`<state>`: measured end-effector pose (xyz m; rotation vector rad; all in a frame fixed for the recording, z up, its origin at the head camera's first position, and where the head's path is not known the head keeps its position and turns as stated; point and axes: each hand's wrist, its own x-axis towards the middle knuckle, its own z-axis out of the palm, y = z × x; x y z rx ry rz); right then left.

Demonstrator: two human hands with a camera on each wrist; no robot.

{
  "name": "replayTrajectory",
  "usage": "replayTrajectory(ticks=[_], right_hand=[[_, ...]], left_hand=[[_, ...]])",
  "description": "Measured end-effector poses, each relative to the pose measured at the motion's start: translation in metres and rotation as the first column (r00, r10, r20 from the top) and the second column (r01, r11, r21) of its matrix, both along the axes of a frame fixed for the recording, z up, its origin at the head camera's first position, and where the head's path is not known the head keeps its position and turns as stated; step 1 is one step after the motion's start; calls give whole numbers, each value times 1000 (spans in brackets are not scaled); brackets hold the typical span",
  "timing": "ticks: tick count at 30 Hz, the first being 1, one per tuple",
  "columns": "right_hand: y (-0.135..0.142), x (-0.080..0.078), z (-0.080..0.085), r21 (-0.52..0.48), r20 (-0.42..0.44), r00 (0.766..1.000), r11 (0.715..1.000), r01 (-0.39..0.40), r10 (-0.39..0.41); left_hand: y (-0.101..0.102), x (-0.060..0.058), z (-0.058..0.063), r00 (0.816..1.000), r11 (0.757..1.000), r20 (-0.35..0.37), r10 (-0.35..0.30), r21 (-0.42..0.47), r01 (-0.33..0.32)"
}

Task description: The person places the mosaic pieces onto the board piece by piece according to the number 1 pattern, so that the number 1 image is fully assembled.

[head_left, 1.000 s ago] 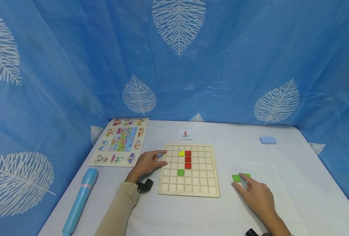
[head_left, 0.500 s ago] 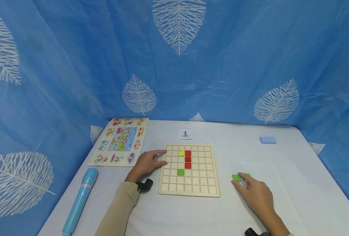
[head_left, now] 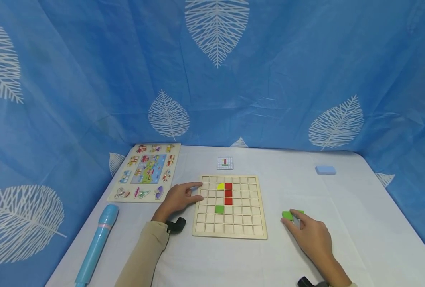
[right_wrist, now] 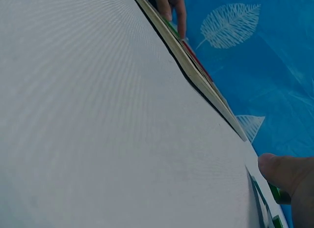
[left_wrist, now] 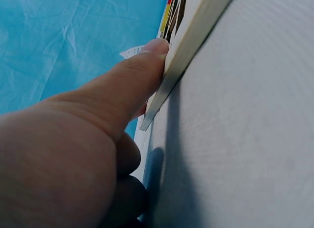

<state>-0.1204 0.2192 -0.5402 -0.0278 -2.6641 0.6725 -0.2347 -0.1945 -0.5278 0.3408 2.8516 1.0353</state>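
A square wooden grid board (head_left: 247, 220) lies on the white table. In its cells sit a yellow piece (head_left: 221, 186), a column of red tiles (head_left: 228, 193) and a green tile (head_left: 219, 209). My left hand (head_left: 178, 198) rests its thumb and index fingertips on the board's left edge; in the left wrist view the thumb (left_wrist: 140, 73) presses on the rim. Right of the board, my right hand (head_left: 314, 239) pinches a green tile (head_left: 287, 215) between thumb and index finger, tilted slightly off the cloth. Another green tile (head_left: 301, 212) shows partly behind the index finger.
A small pattern card (head_left: 225, 163) lies behind the board. Left of it is a picture peg puzzle (head_left: 174, 153), with a light blue microphone-shaped toy (head_left: 96, 245) nearer. A blue block (head_left: 325, 170) sits at the back right. Blue curtain (head_left: 269, 79) hangs behind the table.
The green tile at my right fingertips has tipped up slightly as thumb and index finger closed on it. My left hand and the board have stayed in place.
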Motion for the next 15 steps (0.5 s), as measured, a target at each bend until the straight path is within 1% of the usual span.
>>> replayTrajectory(ticks=[4, 8, 10, 15], right_hand=[[-1, 1, 0, 2, -61, 998, 1000, -15, 15], [-6, 2, 3, 45, -122, 992, 998, -32, 37], [-10, 3, 5, 75, -156, 986, 996, -54, 66], [-24, 4, 8, 126, -223, 962, 983, -130, 156]], left_hand=[[1, 0, 2, 1000, 1000, -5, -1, 0, 1], [2, 1, 2, 1000, 1000, 3, 1, 3, -1], [2, 1, 2, 1000, 1000, 10, 3, 2, -3], [1, 1, 1, 1000, 1000, -10, 0, 3, 0]])
